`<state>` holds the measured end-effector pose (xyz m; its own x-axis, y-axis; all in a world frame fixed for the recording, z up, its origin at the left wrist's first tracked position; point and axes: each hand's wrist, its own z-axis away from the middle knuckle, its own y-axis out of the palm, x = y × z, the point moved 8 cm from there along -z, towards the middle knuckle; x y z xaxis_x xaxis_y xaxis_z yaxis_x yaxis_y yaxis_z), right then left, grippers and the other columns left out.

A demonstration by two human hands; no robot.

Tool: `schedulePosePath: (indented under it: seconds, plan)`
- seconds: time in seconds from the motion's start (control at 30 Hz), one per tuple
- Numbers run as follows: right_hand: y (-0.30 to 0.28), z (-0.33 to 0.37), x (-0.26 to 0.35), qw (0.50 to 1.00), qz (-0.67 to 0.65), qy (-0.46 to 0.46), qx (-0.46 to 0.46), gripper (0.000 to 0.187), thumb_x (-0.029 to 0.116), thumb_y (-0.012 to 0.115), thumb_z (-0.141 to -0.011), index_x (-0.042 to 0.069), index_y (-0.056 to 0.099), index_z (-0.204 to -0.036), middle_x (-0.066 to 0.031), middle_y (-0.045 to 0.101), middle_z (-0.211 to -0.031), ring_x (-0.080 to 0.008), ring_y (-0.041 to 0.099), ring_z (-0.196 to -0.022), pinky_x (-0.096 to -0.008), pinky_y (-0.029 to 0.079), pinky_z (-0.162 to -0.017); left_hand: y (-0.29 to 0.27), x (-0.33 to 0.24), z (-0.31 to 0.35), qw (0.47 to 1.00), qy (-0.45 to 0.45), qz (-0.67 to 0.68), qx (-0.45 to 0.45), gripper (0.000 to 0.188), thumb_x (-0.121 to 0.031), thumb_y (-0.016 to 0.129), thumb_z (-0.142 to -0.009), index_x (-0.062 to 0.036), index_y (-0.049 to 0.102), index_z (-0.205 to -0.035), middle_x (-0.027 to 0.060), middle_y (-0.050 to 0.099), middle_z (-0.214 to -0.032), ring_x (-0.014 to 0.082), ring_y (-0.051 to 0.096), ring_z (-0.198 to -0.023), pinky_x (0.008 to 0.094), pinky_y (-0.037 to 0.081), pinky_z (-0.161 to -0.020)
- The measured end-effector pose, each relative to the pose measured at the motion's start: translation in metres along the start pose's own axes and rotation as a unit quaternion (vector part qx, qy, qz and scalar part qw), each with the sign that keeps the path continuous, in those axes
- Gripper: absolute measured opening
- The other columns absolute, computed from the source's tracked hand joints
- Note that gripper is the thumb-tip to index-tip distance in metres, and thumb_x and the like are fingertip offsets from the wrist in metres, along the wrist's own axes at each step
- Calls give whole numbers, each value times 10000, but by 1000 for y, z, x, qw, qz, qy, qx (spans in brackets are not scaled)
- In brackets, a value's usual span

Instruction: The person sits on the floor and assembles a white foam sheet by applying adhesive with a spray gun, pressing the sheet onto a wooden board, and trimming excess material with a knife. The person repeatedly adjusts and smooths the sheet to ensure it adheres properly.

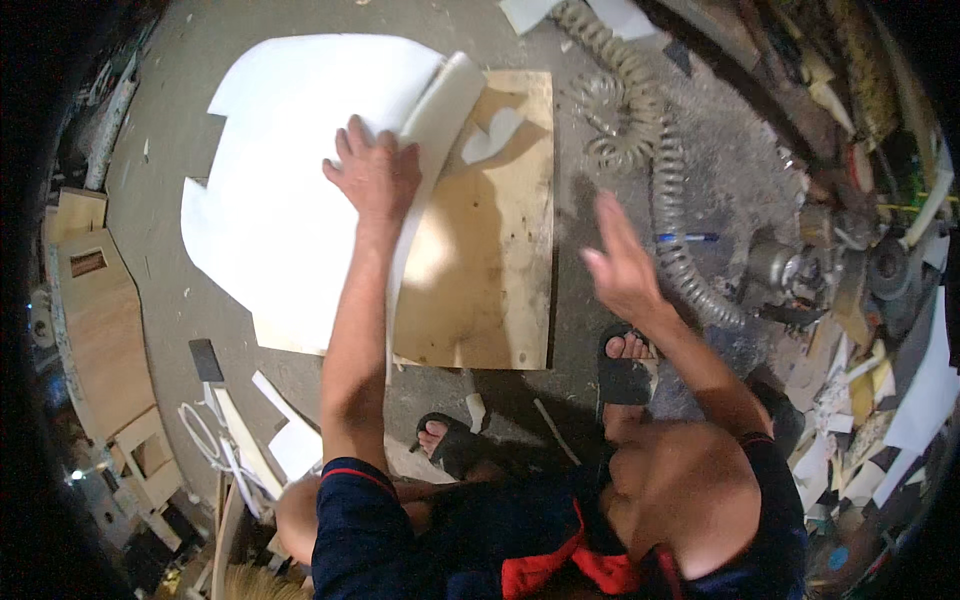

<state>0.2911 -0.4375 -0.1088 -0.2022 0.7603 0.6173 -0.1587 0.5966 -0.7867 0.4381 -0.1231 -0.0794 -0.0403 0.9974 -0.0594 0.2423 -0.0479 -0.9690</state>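
White foam sheet [280, 180] covers left side of plywood board [495, 260]; left hand [376, 178] spread on sheet; right hand [626, 268] empty, thumb apart, beyond right edge.

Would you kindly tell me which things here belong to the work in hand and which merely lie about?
Apparently in use:
White sheet, under the left hand
Wooden board, partly beneath it

Apparently lying about:
Coiled hose
Wooden panel, far left

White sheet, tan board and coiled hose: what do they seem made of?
White sheet: probably foam or padding, matte; its right edge looks thick and soft.
Tan board: likely plywood, unpainted; small knot-like specks show.
Coiled hose: seemingly plastic, slight sheen; greyish springlike loops.
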Motion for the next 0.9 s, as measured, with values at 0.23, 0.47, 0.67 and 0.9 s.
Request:
schedulePosePath:
  seconds: [0.23, 0.47, 0.67, 0.9]
  plan:
    - [80, -181, 64, 994, -17, -103, -15, 813, 317, 594, -1004, -177, 207, -1520, -390, 180, -1598, -508, 189, -1512, -572, 181, -1247, -4, -3, -5, 999, -4, -15, 41, 338, -322, 754, -855, -63, 763, -1072, 285, 439, -1501, 451, 401, -1398, 730, 312, -1045]
    - [113, -218, 58, 994, -72, -75, -33, 861, 362, 611, -989, -159, 196, -1534, -389, 167, -1607, -543, 188, -1501, -627, 187, -1214, -8, -10, -7, 999, 3, -35, 0, 287, -297, 788, -853, -26, 742, -933, 276, 522, -1463, 383, 524, -1327, 543, 366, -1058]
    - [126, -224, 52, 992, -84, -87, -46, 921, 427, 624, -975, -144, 181, -1546, -378, 160, -1615, -536, 174, -1509, -675, 147, -1202, 0, -4, -7, 1000, -13, -25, 14, 284, -302, 777, -863, -35, 738, -952, 274, 513, -1462, 371, 496, -1348, 535, 353, -1057]
    - [128, -230, 54, 995, -73, -55, -38, 890, 454, 644, -954, -90, 269, -1552, -301, 180, -1649, -442, 169, -1546, -678, 106, -1206, 1, -6, -10, 999, -24, -25, 17, 256, -270, 790, -858, -33, 726, -929, 259, 519, -1468, 377, 519, -1323, 510, 370, -1061]
